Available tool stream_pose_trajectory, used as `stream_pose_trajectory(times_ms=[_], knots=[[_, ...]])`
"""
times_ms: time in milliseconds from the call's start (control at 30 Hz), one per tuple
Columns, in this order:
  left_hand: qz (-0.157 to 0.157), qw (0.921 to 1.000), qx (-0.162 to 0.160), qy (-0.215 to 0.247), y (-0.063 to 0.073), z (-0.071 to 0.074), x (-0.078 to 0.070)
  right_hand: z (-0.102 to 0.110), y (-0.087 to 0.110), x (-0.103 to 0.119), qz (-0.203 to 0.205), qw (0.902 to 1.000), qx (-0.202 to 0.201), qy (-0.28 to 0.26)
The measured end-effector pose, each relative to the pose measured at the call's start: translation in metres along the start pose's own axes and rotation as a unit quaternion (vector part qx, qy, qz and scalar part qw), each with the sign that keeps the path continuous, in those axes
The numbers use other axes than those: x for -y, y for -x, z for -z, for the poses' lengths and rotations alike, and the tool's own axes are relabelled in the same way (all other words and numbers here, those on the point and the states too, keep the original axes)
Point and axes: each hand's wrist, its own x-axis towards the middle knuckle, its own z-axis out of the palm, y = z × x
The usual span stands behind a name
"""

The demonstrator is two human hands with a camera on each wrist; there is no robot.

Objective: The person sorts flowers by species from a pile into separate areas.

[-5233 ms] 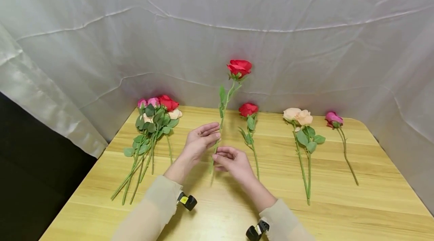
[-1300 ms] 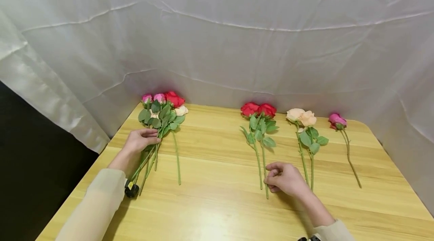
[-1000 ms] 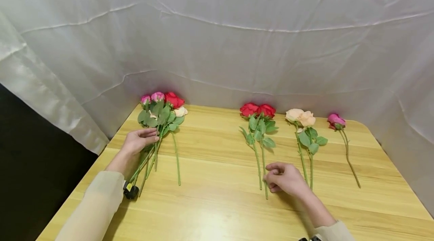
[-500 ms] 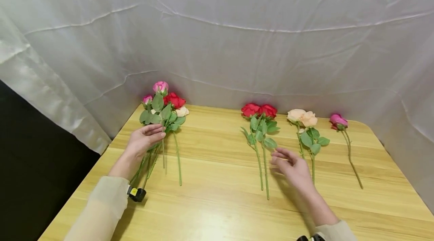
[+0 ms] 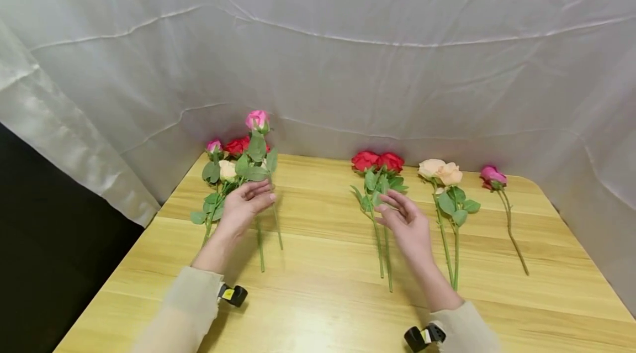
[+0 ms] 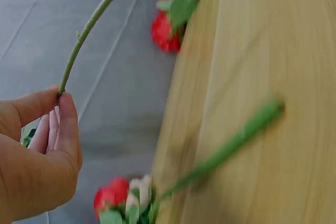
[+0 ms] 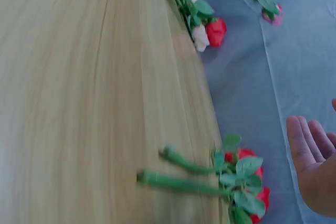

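Note:
Pinched between thumb and fingers of my left hand, a pink rose stands raised with its bloom up, over the right side of the left pile. Its stem sticks out past the fingertips in the left wrist view. My right hand hovers over two red roses, fingers apart and slightly bent, holding nothing. The right wrist view shows that same hand at the right edge, palm and fingers free.
Left on the wooden table lies a mixed pile with a magenta rose, a red rose and a peach rose. Two peach roses and another magenta rose lie rightward. A grey cloth hangs behind.
The red rose held earlier now lies beside the other red one. My left hand has drawn the pink rose up and right from the pile; my right hand left the stem ends and rose.

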Motion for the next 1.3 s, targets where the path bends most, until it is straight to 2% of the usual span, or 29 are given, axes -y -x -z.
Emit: stream_pose_trajectory(times_ms=[267,433,600,900,1300], knots=[[-0.008,0.9995,0.03,-0.004,0.005,-0.05,-0.004,-0.028,0.0,-0.001,0.001,0.9993,0.036,-0.011],[-0.023,0.998,0.059,-0.007,0.006,-0.082,-0.005,-0.037,0.002,-0.004,0.007,0.9976,0.068,0.013],[-0.034,0.9968,0.072,-0.012,0.007,-0.106,-0.005,-0.042,0.006,-0.006,-0.009,0.996,0.083,0.032],[-0.053,0.9953,0.079,-0.018,0.003,-0.129,0.005,-0.041,0.011,-0.013,-0.022,0.9939,0.084,0.068],[-0.058,0.995,0.076,-0.029,0.001,-0.147,0.012,-0.035,0.012,-0.013,-0.03,0.9937,0.066,0.086]])
